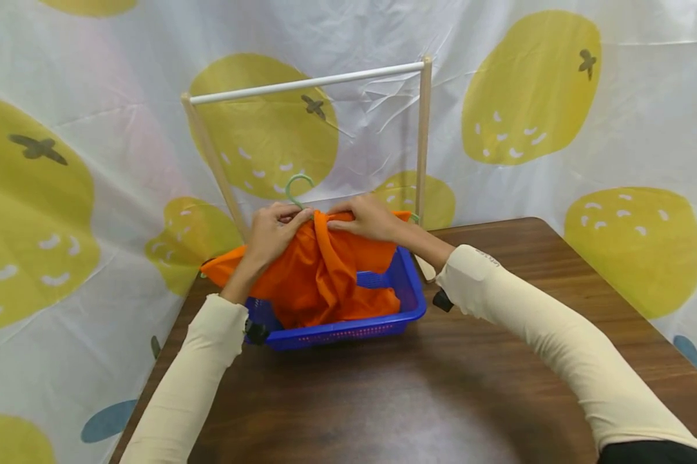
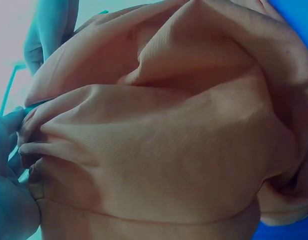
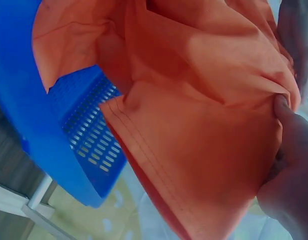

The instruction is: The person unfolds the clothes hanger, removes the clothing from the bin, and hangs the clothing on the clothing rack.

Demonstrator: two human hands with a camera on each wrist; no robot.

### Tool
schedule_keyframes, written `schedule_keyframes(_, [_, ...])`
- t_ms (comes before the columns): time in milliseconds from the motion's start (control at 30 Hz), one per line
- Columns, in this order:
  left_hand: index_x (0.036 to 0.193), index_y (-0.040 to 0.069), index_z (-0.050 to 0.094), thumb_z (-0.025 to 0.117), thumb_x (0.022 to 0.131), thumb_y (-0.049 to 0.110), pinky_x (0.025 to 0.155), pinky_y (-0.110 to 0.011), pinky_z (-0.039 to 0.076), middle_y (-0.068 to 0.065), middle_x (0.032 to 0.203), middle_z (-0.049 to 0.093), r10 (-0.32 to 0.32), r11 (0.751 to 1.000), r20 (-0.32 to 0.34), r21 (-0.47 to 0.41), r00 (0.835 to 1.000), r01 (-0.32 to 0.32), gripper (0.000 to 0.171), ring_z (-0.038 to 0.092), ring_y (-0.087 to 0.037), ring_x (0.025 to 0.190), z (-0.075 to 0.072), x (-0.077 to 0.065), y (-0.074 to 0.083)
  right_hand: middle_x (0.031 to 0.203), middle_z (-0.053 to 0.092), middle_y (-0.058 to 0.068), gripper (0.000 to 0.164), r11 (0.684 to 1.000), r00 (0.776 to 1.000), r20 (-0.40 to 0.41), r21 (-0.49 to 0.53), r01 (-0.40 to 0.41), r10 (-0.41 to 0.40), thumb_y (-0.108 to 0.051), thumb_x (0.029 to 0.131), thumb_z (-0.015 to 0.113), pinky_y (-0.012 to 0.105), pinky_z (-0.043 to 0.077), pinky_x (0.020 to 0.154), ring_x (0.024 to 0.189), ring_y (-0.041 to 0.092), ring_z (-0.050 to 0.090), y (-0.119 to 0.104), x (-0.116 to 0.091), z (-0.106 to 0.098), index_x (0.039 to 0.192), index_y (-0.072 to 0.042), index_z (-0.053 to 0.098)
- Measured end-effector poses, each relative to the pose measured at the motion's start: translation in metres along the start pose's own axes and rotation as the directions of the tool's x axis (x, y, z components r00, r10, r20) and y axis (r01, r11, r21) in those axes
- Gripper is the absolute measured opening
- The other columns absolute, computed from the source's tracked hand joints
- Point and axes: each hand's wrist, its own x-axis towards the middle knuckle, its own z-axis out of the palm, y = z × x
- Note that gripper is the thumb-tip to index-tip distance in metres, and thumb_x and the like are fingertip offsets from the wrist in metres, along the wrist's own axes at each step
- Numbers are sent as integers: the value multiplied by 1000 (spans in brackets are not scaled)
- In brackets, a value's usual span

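Observation:
An orange shirt point(image 1: 302, 290) hangs on a pale green hanger point(image 1: 288, 190), whose hook sticks up above the collar. Its lower part drapes into a blue plastic basket point(image 1: 348, 332). My left hand point(image 1: 272, 233) pinches the cloth at the neckline, just left of the hook's base. To its right, my right hand point(image 1: 367, 218) grips the neckline between thumb and fingers. A stitched sleeve hem point(image 3: 143, 160) hangs down in the right wrist view. In the left wrist view, gathered folds of the shirt point(image 2: 159, 150) fill most of the picture. Cloth hides most of the hanger's body.
Behind the basket stands a small garment rack with a white bar point(image 1: 308, 84) and wooden posts point(image 1: 424, 142). A dark brown wooden table point(image 1: 383, 399) lies underneath. A white curtain with yellow fruit prints point(image 1: 528, 84) hangs close around the back and sides.

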Motion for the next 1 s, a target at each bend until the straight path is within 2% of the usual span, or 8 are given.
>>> schedule_keyframes(133, [100, 9, 84, 76, 98, 28, 83, -43, 55, -7, 97, 79, -3, 999, 26, 34, 1000, 2, 21, 69, -25, 94, 0, 4, 3, 103, 79, 6, 21, 999, 999, -42, 29, -13, 14, -20, 98, 75, 29, 44, 71, 73, 16, 61, 1, -1, 4, 112, -6, 80])
schedule_keyframes(333, [119, 6, 78, 75, 98, 31, 94, -49, 51, -10, 104, 79, -22, 996, 92, 93, 996, 13, 33, 67, -31, 106, -12, 7, 6, 107, 78, 7, 20, 995, 996, -59, 88, -57, 62, -18, 99, 74, 32, 51, 79, 88, 18, 69, 4, -6, 5, 114, -6, 80])
schedule_keyframes(500, [122, 5, 77, 75, 97, 34, 99, -52, 46, -14, 113, 77, -53, 980, 115, 196, 992, 29, 38, 61, -35, 115, -47, 0, 0, 116, 77, 9, 25, 987, 990, -58, 108, -120, 127, -21, 100, 72, 33, 53, 84, 98, 21, 71, 5, -9, -1, 120, -7, 78])
schedule_keyframes(633, [118, 8, 79, 76, 96, 36, 96, -52, 47, -15, 117, 75, -104, 961, 184, 270, 977, 52, 36, 62, -35, 112, -80, -14, -13, 117, 76, 13, 28, 980, 983, -72, 116, -161, 170, -21, 101, 72, 30, 50, 74, 83, 21, 69, 6, -11, -9, 124, -7, 77])
schedule_keyframes(733, [118, 7, 79, 78, 95, 32, 94, -53, 49, -18, 115, 75, -120, 955, 231, 293, 965, 49, 34, 65, -38, 109, -95, -25, -23, 111, 77, 13, 27, 981, 981, -88, 102, -165, 174, -21, 100, 72, 29, 45, 66, 68, 20, 64, 7, -11, -13, 122, -6, 77])
schedule_keyframes(833, [114, 3, 79, 78, 95, 23, 88, -50, 52, -20, 109, 76, -84, 961, 242, 277, 967, 15, 28, 69, -39, 103, -99, -33, -28, 109, 78, 12, 27, 983, 981, -98, 84, -161, 169, -22, 100, 73, 28, 45, 65, 69, 18, 64, 8, -10, -14, 121, -6, 78])
schedule_keyframes(1000, [108, 3, 80, 76, 97, 16, 78, -32, 50, -16, 102, 78, -31, 973, 204, 230, 978, -17, 18, 72, -33, 91, -93, -37, -30, 108, 78, 11, 24, 985, 982, -100, 89, -150, 158, -21, 100, 72, 30, 49, 71, 78, 19, 69, 7, -6, -13, 118, -6, 79])
